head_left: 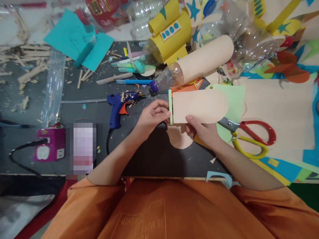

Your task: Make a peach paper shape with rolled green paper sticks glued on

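Note:
My left hand (156, 114) pinches a thin light green stick (170, 99), held upright against the straight edge of a beige paper piece (204, 103). That paper has a rounded right end, and my right hand (200, 129) grips its lower edge, thumb on top and fingers partly hidden beneath. Below both hands lies a smaller rounded beige paper piece (181, 137) on the dark tabletop. Just beyond the paper rests a plastic bottle (169, 79) with a purple cap, wrapped in beige paper. A blue glue gun (116, 109) lies left of my left hand.
Scissors (258, 132) with red and yellow handles lie right of my right hand. A yellow-wrapped bottle (171, 36) is at the back. On the left are wood scraps (32, 66), a magenta power adapter (50, 144) with a cord, and a blurred phone (84, 146).

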Demonstrator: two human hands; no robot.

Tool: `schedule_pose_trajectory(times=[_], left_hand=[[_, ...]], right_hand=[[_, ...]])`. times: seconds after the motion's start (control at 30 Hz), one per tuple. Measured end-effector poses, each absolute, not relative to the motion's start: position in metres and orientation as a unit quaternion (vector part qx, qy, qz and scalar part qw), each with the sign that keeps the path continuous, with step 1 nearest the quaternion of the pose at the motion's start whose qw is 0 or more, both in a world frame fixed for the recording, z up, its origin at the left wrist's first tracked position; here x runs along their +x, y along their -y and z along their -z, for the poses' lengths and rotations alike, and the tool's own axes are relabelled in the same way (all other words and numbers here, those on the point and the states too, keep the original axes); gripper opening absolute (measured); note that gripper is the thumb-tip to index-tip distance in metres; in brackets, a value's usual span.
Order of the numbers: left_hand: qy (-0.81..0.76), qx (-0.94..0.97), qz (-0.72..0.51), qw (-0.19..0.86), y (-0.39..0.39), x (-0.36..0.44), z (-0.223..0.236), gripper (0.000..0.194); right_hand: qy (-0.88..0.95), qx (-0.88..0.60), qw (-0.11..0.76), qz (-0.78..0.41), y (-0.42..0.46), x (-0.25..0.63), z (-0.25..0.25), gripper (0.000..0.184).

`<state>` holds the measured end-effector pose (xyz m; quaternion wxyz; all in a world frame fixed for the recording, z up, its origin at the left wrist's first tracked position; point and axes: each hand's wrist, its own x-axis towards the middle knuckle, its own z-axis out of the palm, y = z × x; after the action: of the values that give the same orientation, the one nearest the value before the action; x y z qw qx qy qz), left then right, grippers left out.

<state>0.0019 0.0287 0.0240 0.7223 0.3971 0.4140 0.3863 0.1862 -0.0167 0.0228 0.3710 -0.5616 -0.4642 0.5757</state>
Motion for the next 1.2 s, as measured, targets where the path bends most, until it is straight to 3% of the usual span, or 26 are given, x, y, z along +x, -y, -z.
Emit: schedule_pose_trajectory(times=[1.2], left_hand=[[-0.434, 0.414, -0.372, 0.708, -0.0283, 0.0025, -0.0260, 0.036]], right_hand=[[0.466, -0.547, 0.353, -0.599, 0.0169, 0.1866, -0.0240, 0.057]])
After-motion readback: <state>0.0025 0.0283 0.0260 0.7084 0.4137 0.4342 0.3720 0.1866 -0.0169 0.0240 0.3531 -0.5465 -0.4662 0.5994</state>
